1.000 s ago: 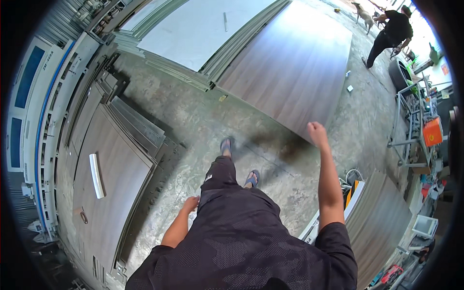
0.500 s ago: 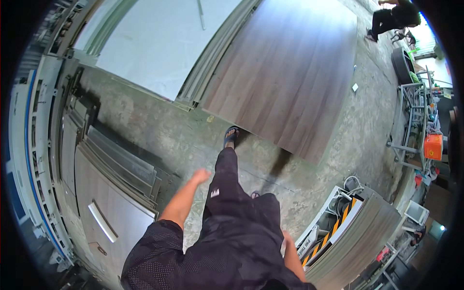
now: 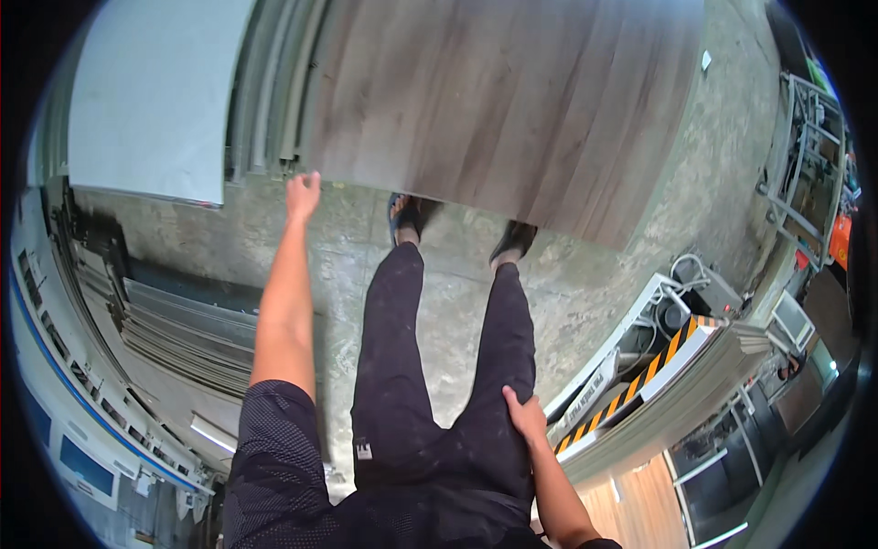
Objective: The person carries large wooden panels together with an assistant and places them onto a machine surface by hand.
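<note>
My left hand [image 3: 303,194] reaches out in front of me, near the near left corner of a large brown wood-grain panel [image 3: 494,110]. Its fingers are slightly bent and apart, and I see nothing in them. Whether a fingertip touches the panel's edge I cannot tell. My right hand [image 3: 526,416] rests against my right thigh, empty, thumb and fingers apart. Left of the wood-grain panel, several grey-green sheet edges [image 3: 279,91] stand side by side, and beyond them lies a white panel [image 3: 151,101].
My sandalled feet are at the wood-grain panel's near edge on the concrete floor [image 3: 448,302]. Dark stacked sheets [image 3: 192,325] lie to my left. On my right are a board stack [image 3: 677,393] and a black-and-yellow striped bar [image 3: 640,380]. A metal frame cart [image 3: 809,137] stands farther right.
I have stepped up to the wood-grain panel, both feet now at its edge. My left hand has stretched forward toward its corner. My right hand has come onto my thigh.
</note>
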Demonstrator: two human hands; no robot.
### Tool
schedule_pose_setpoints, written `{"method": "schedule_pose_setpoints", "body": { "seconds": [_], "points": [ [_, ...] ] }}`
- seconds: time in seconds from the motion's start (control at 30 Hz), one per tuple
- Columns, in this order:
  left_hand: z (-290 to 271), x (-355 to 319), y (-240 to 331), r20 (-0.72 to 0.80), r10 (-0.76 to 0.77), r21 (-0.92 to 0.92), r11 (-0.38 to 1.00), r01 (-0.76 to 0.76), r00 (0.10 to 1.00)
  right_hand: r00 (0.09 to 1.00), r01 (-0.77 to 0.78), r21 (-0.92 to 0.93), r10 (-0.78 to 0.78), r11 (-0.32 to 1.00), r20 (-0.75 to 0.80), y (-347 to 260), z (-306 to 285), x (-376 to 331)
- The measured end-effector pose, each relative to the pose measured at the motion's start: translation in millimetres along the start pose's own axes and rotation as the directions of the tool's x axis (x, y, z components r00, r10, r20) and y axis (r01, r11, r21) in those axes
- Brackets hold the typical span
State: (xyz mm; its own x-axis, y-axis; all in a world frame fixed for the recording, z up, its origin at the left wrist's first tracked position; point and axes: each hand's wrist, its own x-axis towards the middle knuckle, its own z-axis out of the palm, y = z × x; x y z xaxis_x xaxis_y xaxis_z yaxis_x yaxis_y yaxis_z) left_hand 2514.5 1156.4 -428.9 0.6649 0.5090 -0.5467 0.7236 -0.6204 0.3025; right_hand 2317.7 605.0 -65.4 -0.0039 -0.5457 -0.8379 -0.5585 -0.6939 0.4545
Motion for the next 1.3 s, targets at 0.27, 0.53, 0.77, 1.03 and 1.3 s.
{"method": "schedule_pose_setpoints", "body": {
  "seconds": [0.27,0.53,0.77,1.03,1.3],
  "points": [
    [83,142,-51,-0.035,-0.155,0.002,0.988,0.155,0.987,0.996,0.004,0.231,0.017,0.973,-0.09,-26,-19,74],
    [172,124,-37,-0.141,-0.288,0.174,0.935,0.31,0.947,0.996,0.012,0.294,0.015,0.956,-0.09,-4,-34,131],
    [160,135,-25,-0.155,-0.377,0.23,0.885,0.405,0.913,0.986,0.165,0.345,-0.15,0.924,-0.07,8,-45,160],
    [167,131,-23,-0.159,-0.449,0.133,0.873,0.47,0.879,0.987,0.161,0.307,-0.151,0.938,-0.055,2,-56,164],
    [169,88,15,-0.152,-0.474,0.178,0.85,0.496,0.867,0.979,0.204,0.258,-0.189,0.944,-0.082,-20,-48,152]
  ]
}}
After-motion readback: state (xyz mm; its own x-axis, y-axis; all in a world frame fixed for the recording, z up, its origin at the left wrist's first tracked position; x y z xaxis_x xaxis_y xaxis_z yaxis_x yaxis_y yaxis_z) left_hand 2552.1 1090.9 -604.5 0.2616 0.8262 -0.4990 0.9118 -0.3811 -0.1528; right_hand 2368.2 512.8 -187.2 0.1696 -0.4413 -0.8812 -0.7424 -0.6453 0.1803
